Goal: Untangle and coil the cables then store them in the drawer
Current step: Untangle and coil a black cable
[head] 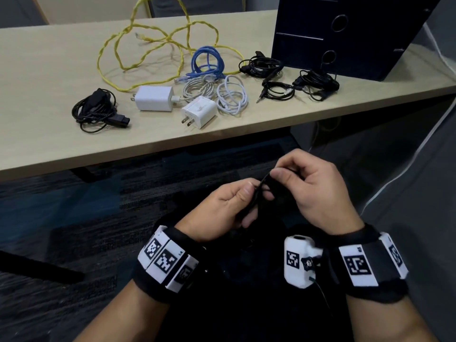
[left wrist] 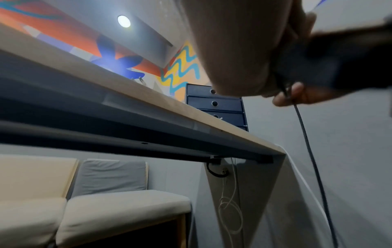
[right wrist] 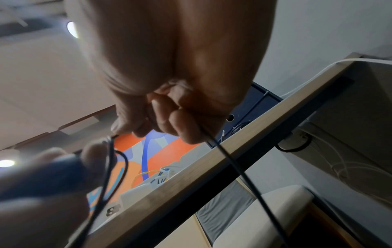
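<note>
Both hands, left hand (head: pixel 223 208) and right hand (head: pixel 314 191), pinch a thin black cable (head: pixel 259 191) in their fingers below the long pale wooden desk (head: pixel 49 95); its dangling tail could snag or re-knot.

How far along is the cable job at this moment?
Early. Several small black and white cable bundles already lie coiled on the beige table. In hand: left hand and right hand work a thin black cable. Left: the loose yellow cable, and storing everything in the dark blue drawer unit, drawers closed.
</note>
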Tool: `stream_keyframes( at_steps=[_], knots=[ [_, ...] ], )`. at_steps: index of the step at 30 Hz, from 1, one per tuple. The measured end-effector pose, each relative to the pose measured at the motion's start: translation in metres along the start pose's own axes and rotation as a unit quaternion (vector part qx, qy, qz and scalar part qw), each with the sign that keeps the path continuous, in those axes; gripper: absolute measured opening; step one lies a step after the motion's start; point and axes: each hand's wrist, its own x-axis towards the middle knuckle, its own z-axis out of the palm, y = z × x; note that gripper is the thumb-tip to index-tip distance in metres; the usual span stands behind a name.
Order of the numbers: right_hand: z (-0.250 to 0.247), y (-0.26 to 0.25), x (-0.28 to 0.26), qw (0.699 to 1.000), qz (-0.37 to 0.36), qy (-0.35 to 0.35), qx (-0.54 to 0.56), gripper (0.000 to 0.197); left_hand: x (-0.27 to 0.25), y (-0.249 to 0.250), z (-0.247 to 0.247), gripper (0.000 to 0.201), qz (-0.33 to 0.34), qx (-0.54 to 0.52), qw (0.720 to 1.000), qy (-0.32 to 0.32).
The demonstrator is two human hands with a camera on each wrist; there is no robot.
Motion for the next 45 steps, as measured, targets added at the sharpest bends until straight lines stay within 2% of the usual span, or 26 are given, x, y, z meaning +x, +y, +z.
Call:
stream_keyframes(
  at_steps=[3, 7, 10, 14, 18, 20, 23, 27, 32, 34, 37, 40, 45],
  knots=[
    [0.006, 0.009, 0.003, 1.000, 0.018, 0.021, 0.005, 0.019, -0.003, 0.004, 0.000, 0.032, 0.007, -0.150, 0.989, -0.012],
    [0.019, 0.020, 0.000, 0.999, 0.038, 0.006, 0.013, 0.025, -0.003, 0.011, -0.006, 0.033, 0.025, -0.297, 0.954, -0.038],
    [0.029, 0.029, -0.006, 0.998, 0.063, -0.015, 0.020, 0.028, -0.001, 0.015, -0.010, 0.046, 0.041, -0.347, 0.937, -0.026],
    [0.037, 0.035, -0.019, 0.990, 0.119, -0.065, 0.030, 0.026, 0.001, 0.017, -0.009, 0.058, 0.051, -0.329, 0.943, 0.018],
    [0.040, 0.033, -0.032, 0.988, 0.099, -0.114, 0.017, 0.025, 0.006, 0.015, -0.008, 0.064, 0.053, -0.278, 0.953, 0.108],
    [0.043, 0.031, -0.039, 0.987, 0.080, -0.137, -0.004, 0.027, 0.010, 0.010, -0.006, 0.063, 0.057, -0.259, 0.951, 0.159],
    [0.047, 0.025, -0.051, 0.978, 0.077, -0.192, -0.030, 0.021, 0.016, 0.002, -0.003, 0.062, 0.060, -0.209, 0.951, 0.221],
    [0.035, 0.009, -0.054, 0.970, 0.035, -0.237, -0.046, 0.014, 0.019, -0.008, -0.002, 0.057, 0.041, -0.090, 0.969, 0.228],
    [0.012, -0.009, -0.042, 0.982, 0.010, -0.187, -0.017, 0.015, 0.015, -0.013, -0.002, 0.046, 0.014, 0.019, 0.980, 0.197],
    [0.004, -0.011, -0.034, 0.988, 0.005, -0.157, 0.007, 0.009, 0.013, -0.012, -0.003, 0.037, 0.002, 0.053, 0.985, 0.163],
    [-0.002, -0.011, -0.020, 0.995, -0.031, -0.094, -0.025, 0.006, 0.009, -0.006, -0.003, 0.015, -0.019, 0.091, 0.991, 0.094],
    [-0.009, -0.009, -0.007, 0.998, -0.037, -0.014, -0.045, 0.006, 0.003, -0.004, -0.004, 0.039, -0.019, 0.106, 0.993, 0.056],
    [-0.010, -0.003, 0.005, 0.999, -0.014, 0.024, -0.035, 0.011, -0.005, -0.001, -0.005, 0.047, -0.030, 0.001, 0.999, 0.022]
  ],
)
